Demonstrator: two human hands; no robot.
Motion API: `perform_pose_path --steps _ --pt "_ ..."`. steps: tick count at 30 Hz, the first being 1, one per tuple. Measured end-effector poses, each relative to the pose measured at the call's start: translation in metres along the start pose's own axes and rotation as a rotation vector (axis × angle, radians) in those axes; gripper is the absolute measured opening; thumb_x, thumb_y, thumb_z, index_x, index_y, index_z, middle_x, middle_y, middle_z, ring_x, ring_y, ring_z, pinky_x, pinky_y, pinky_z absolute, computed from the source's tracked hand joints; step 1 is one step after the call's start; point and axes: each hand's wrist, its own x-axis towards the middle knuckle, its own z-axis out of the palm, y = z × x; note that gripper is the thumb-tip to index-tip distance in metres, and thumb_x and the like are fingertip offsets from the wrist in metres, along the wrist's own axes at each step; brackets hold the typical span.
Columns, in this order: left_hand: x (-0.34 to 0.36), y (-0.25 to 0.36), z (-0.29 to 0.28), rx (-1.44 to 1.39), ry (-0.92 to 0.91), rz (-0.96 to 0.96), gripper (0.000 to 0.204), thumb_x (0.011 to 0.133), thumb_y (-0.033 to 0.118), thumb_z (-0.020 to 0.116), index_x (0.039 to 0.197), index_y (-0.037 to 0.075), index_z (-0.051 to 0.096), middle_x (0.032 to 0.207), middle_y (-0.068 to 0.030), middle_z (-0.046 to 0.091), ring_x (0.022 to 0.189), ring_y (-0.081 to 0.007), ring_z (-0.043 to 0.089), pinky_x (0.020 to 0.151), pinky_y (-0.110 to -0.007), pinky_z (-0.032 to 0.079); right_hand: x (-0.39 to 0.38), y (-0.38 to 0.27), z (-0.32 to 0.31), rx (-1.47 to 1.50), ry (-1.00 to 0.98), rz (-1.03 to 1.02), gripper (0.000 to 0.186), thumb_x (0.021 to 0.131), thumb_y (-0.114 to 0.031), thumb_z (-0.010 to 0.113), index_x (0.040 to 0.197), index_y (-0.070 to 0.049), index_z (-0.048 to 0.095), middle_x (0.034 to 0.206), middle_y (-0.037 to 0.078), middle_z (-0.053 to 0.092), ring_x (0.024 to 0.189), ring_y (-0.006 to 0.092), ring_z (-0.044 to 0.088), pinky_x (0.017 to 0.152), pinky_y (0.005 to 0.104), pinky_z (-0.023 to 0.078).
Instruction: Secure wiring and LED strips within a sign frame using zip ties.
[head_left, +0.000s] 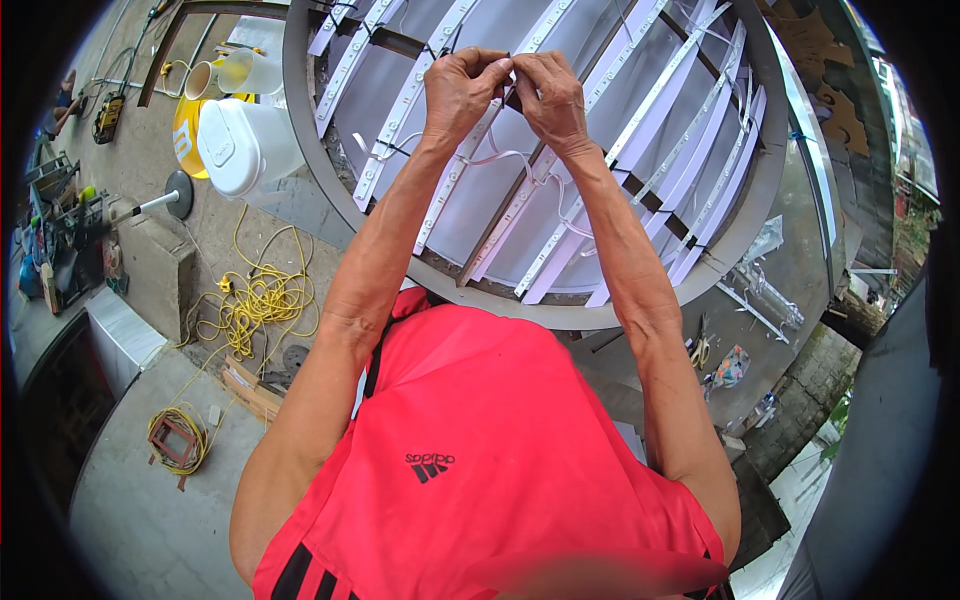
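Observation:
My left hand (463,98) and my right hand (552,103) meet at the fingertips over a large round metal frame (735,262). Both are closed in a pinch on a thin black strand, which looks like a cable tie (511,98); the fingers hide most of it. Beneath them, rows of white LED strips (400,128) run slantwise across the frame on dark crossbars. More black ties fasten strips to the bars. Loose white wires (517,153) loop between the rows just below my hands.
A white lidded bucket (230,150) stands left of the frame. A tangled yellow cord (258,305) lies on the concrete floor, with a coiled cord (178,440) nearer. Pliers (700,350) and plastic packets (733,367) rest at right. A power tool (108,118) is far left.

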Motion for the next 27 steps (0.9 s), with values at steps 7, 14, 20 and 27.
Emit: perform_pose_path --steps 7,14,20,27 --pt "0.0 -0.01 0.005 0.102 0.008 0.146 0.018 0.087 0.015 0.072 0.096 -0.001 0.073 0.075 -0.0071 0.073 0.062 -0.0086 0.065 0.059 -0.021 0.053 0.017 -0.004 -0.021 0.224 -0.157 0.375 0.02 0.087 -0.021 0.066 0.095 -0.004 0.073 0.087 0.011 0.072 0.077 0.0231 0.067 0.07 0.0325 0.053" --pt "-0.005 -0.008 0.007 0.235 0.034 0.2 0.017 0.087 0.014 0.071 0.094 0.0 0.073 0.075 -0.0091 0.073 0.065 -0.0097 0.068 0.06 -0.023 0.054 0.035 0.003 -0.028 0.051 -0.374 0.207 0.021 0.087 -0.022 0.063 0.091 -0.003 0.07 0.083 0.013 0.069 0.079 0.029 0.067 0.074 0.0387 0.052" --pt "-0.001 -0.011 0.005 0.42 0.115 0.362 0.018 0.08 0.022 0.075 0.088 0.006 0.075 0.075 -0.0079 0.072 0.066 -0.0157 0.069 0.066 -0.029 0.054 0.033 0.004 -0.024 -0.079 -0.341 0.116 0.018 0.089 -0.02 0.057 0.09 -0.003 0.061 0.083 0.015 0.065 0.082 0.0336 0.063 0.077 0.0437 0.049" --pt "-0.001 -0.023 0.005 0.586 0.118 0.465 0.018 0.074 0.024 0.077 0.084 0.009 0.077 0.079 -0.0066 0.069 0.077 -0.0218 0.064 0.073 -0.033 0.05 0.057 0.005 -0.032 -0.086 -0.155 0.085 0.011 0.089 -0.013 0.058 0.087 -0.002 0.06 0.08 0.015 0.064 0.076 0.0293 0.062 0.07 0.0389 0.05"
